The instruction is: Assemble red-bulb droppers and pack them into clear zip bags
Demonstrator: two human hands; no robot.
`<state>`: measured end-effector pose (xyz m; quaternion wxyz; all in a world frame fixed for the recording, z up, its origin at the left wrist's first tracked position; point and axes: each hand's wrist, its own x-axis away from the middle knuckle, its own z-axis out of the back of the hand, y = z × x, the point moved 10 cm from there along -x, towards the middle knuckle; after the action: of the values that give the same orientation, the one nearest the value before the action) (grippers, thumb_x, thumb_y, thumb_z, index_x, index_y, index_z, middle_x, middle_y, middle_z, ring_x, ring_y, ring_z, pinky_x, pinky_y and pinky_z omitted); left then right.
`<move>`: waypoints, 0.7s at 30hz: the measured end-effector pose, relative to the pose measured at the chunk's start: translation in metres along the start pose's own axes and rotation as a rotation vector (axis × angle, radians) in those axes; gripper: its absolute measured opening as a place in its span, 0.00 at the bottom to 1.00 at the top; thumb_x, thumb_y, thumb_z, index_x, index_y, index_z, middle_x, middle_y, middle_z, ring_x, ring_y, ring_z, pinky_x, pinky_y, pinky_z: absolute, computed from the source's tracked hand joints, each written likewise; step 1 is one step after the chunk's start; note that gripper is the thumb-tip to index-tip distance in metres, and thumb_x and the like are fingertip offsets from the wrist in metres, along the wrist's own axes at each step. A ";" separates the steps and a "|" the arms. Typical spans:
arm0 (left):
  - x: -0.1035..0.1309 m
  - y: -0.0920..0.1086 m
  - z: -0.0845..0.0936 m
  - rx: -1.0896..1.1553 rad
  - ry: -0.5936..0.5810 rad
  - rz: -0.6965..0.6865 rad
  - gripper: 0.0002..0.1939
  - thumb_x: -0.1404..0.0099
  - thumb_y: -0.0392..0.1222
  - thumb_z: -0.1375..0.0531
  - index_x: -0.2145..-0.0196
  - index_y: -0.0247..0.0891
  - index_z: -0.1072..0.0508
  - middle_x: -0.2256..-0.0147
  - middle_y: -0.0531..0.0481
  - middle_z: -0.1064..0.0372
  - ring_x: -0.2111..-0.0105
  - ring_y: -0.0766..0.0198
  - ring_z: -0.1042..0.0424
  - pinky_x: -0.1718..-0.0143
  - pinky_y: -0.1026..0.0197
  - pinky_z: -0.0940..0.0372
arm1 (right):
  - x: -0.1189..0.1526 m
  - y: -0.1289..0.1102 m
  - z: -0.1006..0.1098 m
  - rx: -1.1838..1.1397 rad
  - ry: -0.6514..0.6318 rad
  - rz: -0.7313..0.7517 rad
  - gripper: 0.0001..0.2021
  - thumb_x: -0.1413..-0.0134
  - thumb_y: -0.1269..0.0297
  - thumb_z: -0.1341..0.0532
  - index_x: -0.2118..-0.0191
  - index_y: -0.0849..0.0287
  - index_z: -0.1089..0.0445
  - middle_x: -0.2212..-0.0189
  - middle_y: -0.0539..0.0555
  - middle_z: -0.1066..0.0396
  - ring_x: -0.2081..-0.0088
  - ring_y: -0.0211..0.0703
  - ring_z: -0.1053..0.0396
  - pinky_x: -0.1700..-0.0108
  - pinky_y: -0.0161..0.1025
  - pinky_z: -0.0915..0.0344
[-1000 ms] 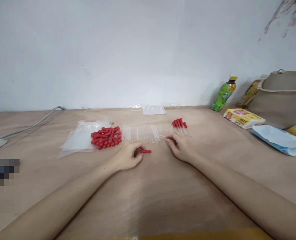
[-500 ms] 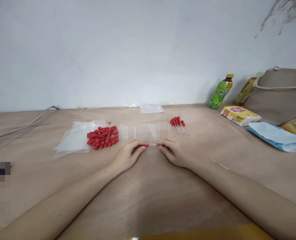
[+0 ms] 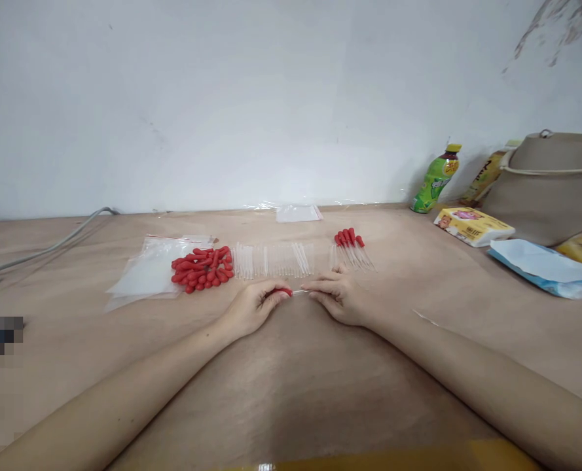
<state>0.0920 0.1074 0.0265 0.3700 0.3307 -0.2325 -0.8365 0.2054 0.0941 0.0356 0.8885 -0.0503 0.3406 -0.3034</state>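
Note:
Pinched in my left hand (image 3: 257, 305) is a red rubber dropper bulb (image 3: 287, 292); only its open end shows past the fingers. My right hand (image 3: 338, 296) is closed on a thin clear glass dropper tube (image 3: 299, 292), whose end meets the bulb's mouth. How deep the tube sits inside cannot be made out. Beyond my hands lies a row of clear tubes (image 3: 271, 260). A heap of red bulbs (image 3: 202, 269) is left of that row. To the right lie several droppers with red bulbs fitted (image 3: 350, 241), their tips toward me.
Clear zip bags (image 3: 146, 271) lie left of the heap, and a small bag (image 3: 299, 214) by the wall. At right stand a green bottle (image 3: 436, 180), a yellow tissue pack (image 3: 473, 226), a blue-white packet (image 3: 546, 265) and a grey-beige bag (image 3: 550, 190). A cable (image 3: 59, 243) runs along the left.
The tube end and the bulb's mouth have come together, where a small gap showed before. Both hands have shifted slightly toward me, and the bulb now tilts a little.

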 end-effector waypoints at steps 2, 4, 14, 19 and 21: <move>0.000 0.004 -0.001 -0.016 -0.021 -0.030 0.09 0.35 0.40 0.48 0.64 0.39 0.29 0.66 0.51 0.29 0.66 0.65 0.30 0.63 0.63 0.36 | 0.000 -0.001 0.000 0.028 -0.013 0.007 0.12 0.43 0.68 0.47 0.56 0.51 0.30 0.65 0.51 0.27 0.66 0.37 0.32 0.60 0.41 0.48; 0.000 0.006 -0.001 -0.031 -0.027 -0.039 0.09 0.35 0.40 0.49 0.64 0.39 0.29 0.66 0.51 0.29 0.66 0.65 0.30 0.63 0.63 0.36 | 0.000 -0.002 0.002 0.062 -0.014 -0.003 0.12 0.44 0.68 0.47 0.56 0.50 0.30 0.65 0.50 0.27 0.67 0.36 0.32 0.61 0.40 0.49; 0.001 0.005 0.000 -0.081 -0.005 -0.035 0.10 0.36 0.43 0.48 0.64 0.38 0.28 0.69 0.50 0.28 0.70 0.65 0.31 0.67 0.64 0.36 | -0.002 -0.009 0.003 0.233 0.008 0.010 0.11 0.43 0.67 0.49 0.61 0.55 0.30 0.70 0.50 0.27 0.72 0.36 0.35 0.64 0.41 0.55; 0.003 0.002 -0.005 -0.093 -0.041 -0.035 0.10 0.36 0.43 0.47 0.63 0.39 0.28 0.67 0.50 0.28 0.67 0.64 0.30 0.65 0.63 0.36 | -0.002 -0.016 0.000 0.268 -0.007 0.061 0.10 0.44 0.68 0.49 0.66 0.58 0.30 0.73 0.49 0.28 0.74 0.35 0.38 0.65 0.40 0.57; 0.003 0.002 -0.005 -0.100 -0.039 -0.034 0.10 0.36 0.42 0.47 0.63 0.38 0.28 0.67 0.50 0.28 0.67 0.65 0.30 0.65 0.63 0.36 | -0.003 -0.016 -0.002 0.275 -0.014 0.059 0.10 0.44 0.68 0.50 0.66 0.58 0.30 0.75 0.49 0.29 0.75 0.35 0.39 0.66 0.40 0.57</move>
<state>0.0955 0.1033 0.0231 0.3672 0.2994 -0.1918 -0.8595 0.1946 0.0828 0.0407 0.8978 0.0799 0.2910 -0.3208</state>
